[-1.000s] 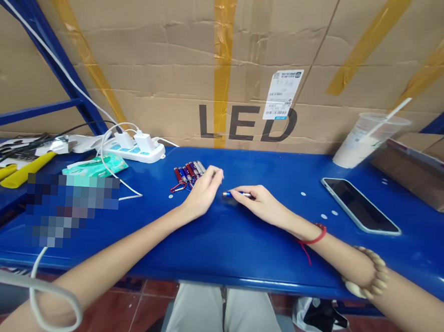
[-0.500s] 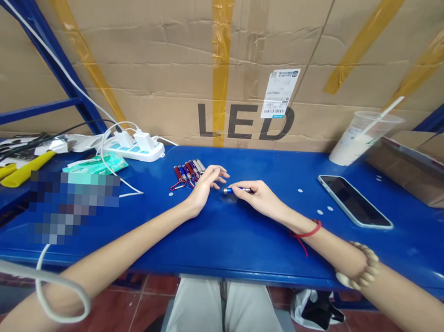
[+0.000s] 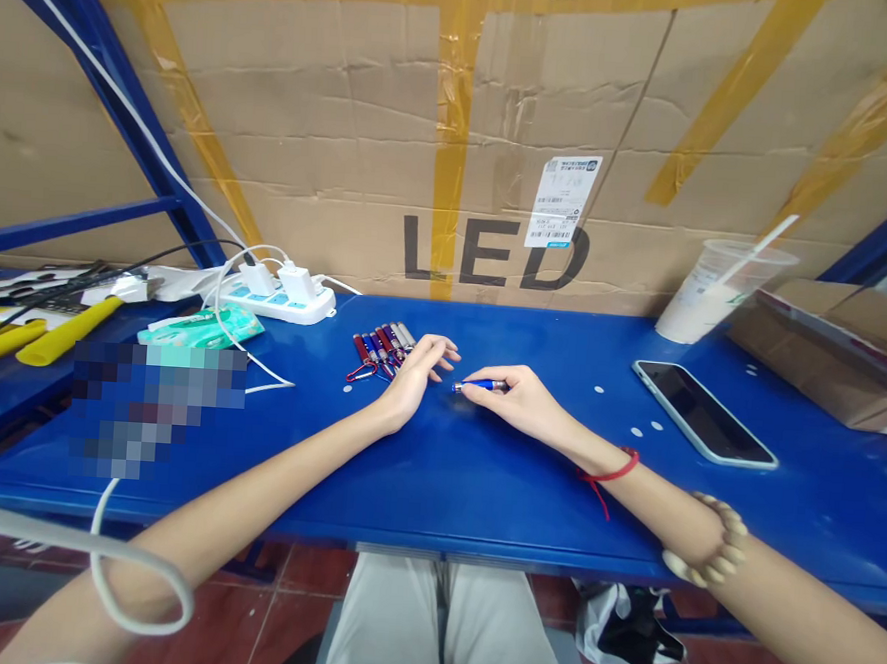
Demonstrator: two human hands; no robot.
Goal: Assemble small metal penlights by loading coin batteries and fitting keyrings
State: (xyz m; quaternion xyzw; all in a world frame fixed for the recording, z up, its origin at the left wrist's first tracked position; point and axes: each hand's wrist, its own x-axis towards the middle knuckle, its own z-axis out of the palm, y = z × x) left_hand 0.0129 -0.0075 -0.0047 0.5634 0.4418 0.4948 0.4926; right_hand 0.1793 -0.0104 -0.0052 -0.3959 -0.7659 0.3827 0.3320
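My right hand (image 3: 519,395) pinches a small blue keychain flashlight (image 3: 481,385) between thumb and fingers, its silver end pointing left, just above the blue table. To the left of it, my left hand (image 3: 414,380) rests on its edge with fingers loosely apart and nothing visible in them. Beside and partly behind that hand lies a row of several similar flashlights (image 3: 381,344) in red, blue and silver. A red carabiner clip (image 3: 360,372) hangs off the near end of the row.
On the right lie a phone (image 3: 705,413), a drink cup with a straw (image 3: 705,293) and an open carton (image 3: 825,345). Several small white discs (image 3: 637,432) dot the table (image 3: 434,482). At left are a power strip (image 3: 295,306), cables and a green packet (image 3: 203,327). A large cardboard box (image 3: 337,115) stands behind.
The view has shifted slightly. The flashlight in my right hand shows a little more of its blue body, while my left hand keeps nearly the same pose.
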